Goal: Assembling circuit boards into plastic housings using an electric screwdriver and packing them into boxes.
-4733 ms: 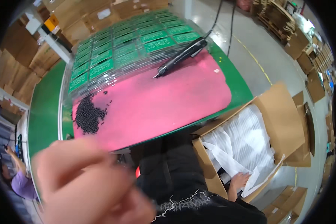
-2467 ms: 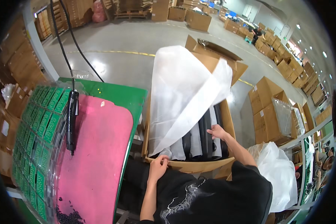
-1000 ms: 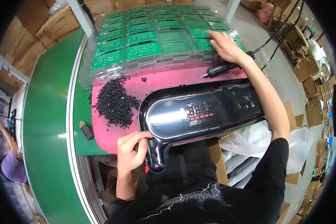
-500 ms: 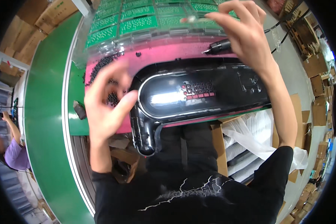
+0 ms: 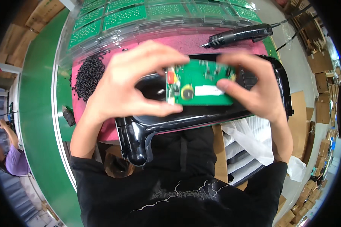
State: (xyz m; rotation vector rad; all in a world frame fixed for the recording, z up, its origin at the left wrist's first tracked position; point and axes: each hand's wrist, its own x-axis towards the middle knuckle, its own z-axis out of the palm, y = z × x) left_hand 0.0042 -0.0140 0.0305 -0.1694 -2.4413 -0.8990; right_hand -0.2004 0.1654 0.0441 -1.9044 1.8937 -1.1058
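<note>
A green circuit board (image 5: 206, 96) with electronic parts and a white label is held level between my two hands, above a glossy black plastic housing (image 5: 140, 151). My left hand (image 5: 129, 81) spans the board's left end, thumb at the lower corner and fingers at the upper one. From the other side, my right hand (image 5: 259, 85) grips the board's right end with its thumb on top. Both hands are slightly blurred. Much of the housing's upper face is hidden under the board and hands; it lies on a pink mat (image 5: 185, 42).
A black electric screwdriver (image 5: 240, 36) lies beyond the housing. Small black screws (image 5: 89, 77) form a pile at the left. Clear trays (image 5: 147, 26) of green boards stand at the back. An open carton (image 5: 219, 151) with wrapped parts is near right. Another person (image 5: 17, 160) sits far left.
My right hand has come down from the trays, and the circuit board is now between both hands. My left hand has moved right, away from the screws. The view has shifted slightly.
</note>
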